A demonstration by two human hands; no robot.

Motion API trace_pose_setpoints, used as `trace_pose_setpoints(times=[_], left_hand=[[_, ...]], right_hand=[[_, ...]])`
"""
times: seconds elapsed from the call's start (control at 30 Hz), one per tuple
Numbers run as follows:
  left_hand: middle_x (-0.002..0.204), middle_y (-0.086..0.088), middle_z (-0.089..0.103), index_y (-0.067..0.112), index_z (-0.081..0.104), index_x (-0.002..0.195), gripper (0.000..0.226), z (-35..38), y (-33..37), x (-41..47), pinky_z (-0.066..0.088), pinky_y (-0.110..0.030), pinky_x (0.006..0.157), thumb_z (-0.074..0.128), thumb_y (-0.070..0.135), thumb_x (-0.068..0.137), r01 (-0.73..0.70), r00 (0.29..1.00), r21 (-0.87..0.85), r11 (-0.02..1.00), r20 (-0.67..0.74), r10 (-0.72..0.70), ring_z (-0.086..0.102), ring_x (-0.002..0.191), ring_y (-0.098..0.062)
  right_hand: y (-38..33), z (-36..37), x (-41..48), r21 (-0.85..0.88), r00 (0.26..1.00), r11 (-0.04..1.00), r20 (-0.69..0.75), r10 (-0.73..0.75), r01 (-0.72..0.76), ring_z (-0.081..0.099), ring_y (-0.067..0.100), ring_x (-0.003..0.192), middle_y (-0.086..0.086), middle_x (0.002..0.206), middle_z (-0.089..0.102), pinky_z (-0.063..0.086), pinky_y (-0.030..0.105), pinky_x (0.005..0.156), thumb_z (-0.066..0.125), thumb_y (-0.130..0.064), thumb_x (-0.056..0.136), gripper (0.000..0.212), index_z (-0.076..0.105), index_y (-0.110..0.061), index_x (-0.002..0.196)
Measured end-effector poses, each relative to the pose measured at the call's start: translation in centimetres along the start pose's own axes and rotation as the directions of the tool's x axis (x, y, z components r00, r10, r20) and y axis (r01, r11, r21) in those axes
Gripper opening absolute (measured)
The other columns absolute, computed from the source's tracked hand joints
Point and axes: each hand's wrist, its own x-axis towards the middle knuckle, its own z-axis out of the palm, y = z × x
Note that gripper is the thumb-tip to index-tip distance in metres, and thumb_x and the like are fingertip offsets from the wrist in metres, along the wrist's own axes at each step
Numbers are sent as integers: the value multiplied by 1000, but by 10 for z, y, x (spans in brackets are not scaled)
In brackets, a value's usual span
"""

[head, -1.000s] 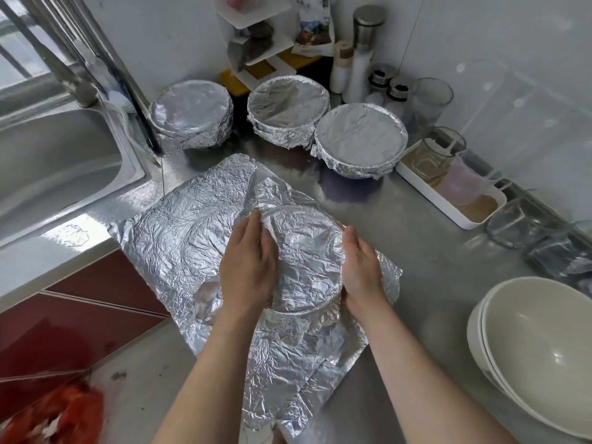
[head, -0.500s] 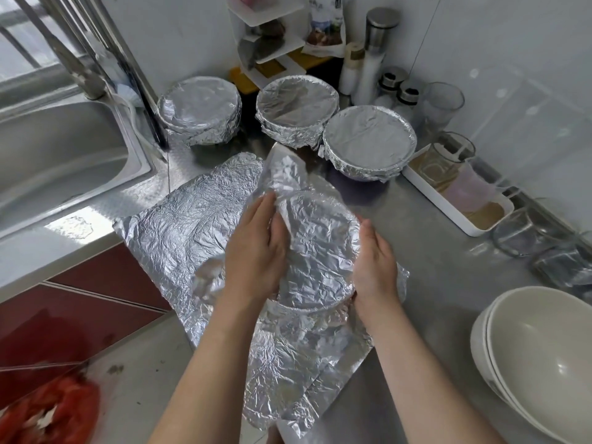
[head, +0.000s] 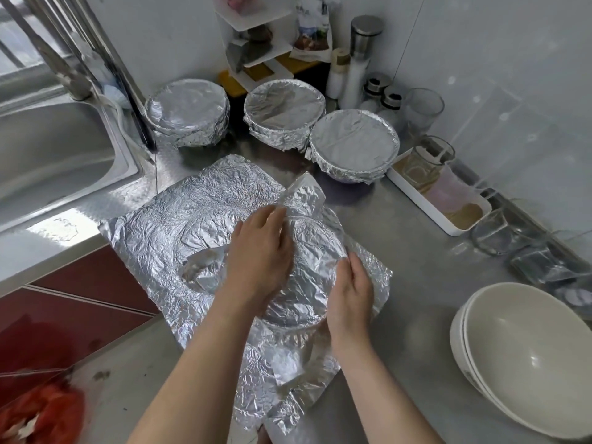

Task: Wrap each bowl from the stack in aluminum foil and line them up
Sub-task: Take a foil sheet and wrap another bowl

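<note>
**Bowl mid-wrap, both hands flat on the foil**

Bowl (head: 307,277) sits on the foil sheet (head: 179,225) near the counter's (head: 416,251) front edge, with foil over its top. Left hand (head: 256,261) lies palm-down on it, fingers straight, tips at a raised flap. Right hand (head: 350,293) presses foil to the bowl's right side, fingers extended, pinching nothing. Stack of bare bowls (head: 528,363) to the right. Back row: left wrapped bowl (head: 187,112) apart, middle wrapped bowl (head: 283,112) just beside right wrapped bowl (head: 354,144).
</note>
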Motion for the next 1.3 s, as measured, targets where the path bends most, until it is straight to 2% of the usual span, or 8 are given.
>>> trace_pose_setpoints(times=[0.1, 0.27, 0.47, 0.7, 0.8, 0.87, 1.0, 1.3], left_hand=[[140, -6, 52, 17, 51, 138, 50, 0, 1, -4, 40, -50, 104, 31, 37, 97, 53, 996, 2, 999, -65, -53, 49, 125, -29], [146, -5, 47, 16, 43, 145, 51, 6, 2, -13, 43, -43, 103, 27, 39, 101, 63, 997, -48, 997, -46, -66, 45, 131, -25], [146, -3, 46, 19, 40, 145, 48, 9, 0, -12, 43, -43, 103, 28, 38, 103, 74, 997, -39, 996, -30, -76, 45, 130, -23], [147, -3, 45, 18, 41, 146, 47, 8, 2, -12, 39, -41, 107, 32, 36, 103, 73, 997, -45, 996, -36, -75, 44, 132, -23], [151, -2, 41, 17, 41, 146, 50, 1, 0, -11, 37, -42, 110, 31, 37, 101, 78, 996, -122, 989, -40, -84, 39, 137, -22], [151, -3, 41, 16, 43, 145, 50, -4, -3, -18, 35, -42, 111, 33, 35, 100, 114, 989, -147, 983, -78, -126, 37, 137, -22], [152, -6, 38, 14, 40, 147, 48, 0, 2, -44, 28, -38, 113, 39, 30, 103, 225, 963, -186, 956, -105, -247, 33, 139, -22], [143, -2, 51, 18, 41, 146, 43, -8, -1, -20, 33, -26, 98, 37, 24, 104, 104, 992, -259, 960, -46, -120, 48, 127, -19]], right_hand=[[-12, -6, 19, -131, 989, 981, 18, -145, 146, 47, 6, 128, -4, 141, 51, 36, 15, 104, 41, -19, 103, 38, 50, -14, 139], [-28, -2, 48, -401, 915, 858, 365, -173, 322, 44, 17, 133, 0, 144, 51, 34, 30, 110, 42, -21, 102, 41, 48, -15, 141], [-24, -5, 51, -419, 918, 847, 353, -179, 327, 56, 15, 119, 3, 128, 64, 35, 13, 89, 39, -23, 104, 38, 54, -12, 137], [-16, -3, 48, -328, 945, 899, 247, -216, 291, 62, 26, 82, 13, 93, 71, 51, 38, 80, 43, -17, 102, 30, 65, -1, 115], [-15, -6, 49, -270, 950, 931, 259, -175, 246, 53, 4, 62, -5, 78, 62, 45, 19, 65, 42, -16, 102, 31, 64, -8, 122], [-15, -9, 47, -260, 955, 938, 246, -166, 230, 59, -6, 82, -17, 95, 63, 46, 9, 74, 42, -18, 102, 34, 60, -16, 130], [-8, -7, 36, -277, 941, 928, 299, -161, 247, 48, 10, 129, -5, 141, 52, 37, 23, 104, 37, -24, 104, 40, 46, -21, 142], [10, 0, 5, -122, 981, 987, 172, -84, 106, 38, -1, 124, -2, 153, 34, 28, -7, 82, 35, -25, 105, 48, 26, -21, 152]])
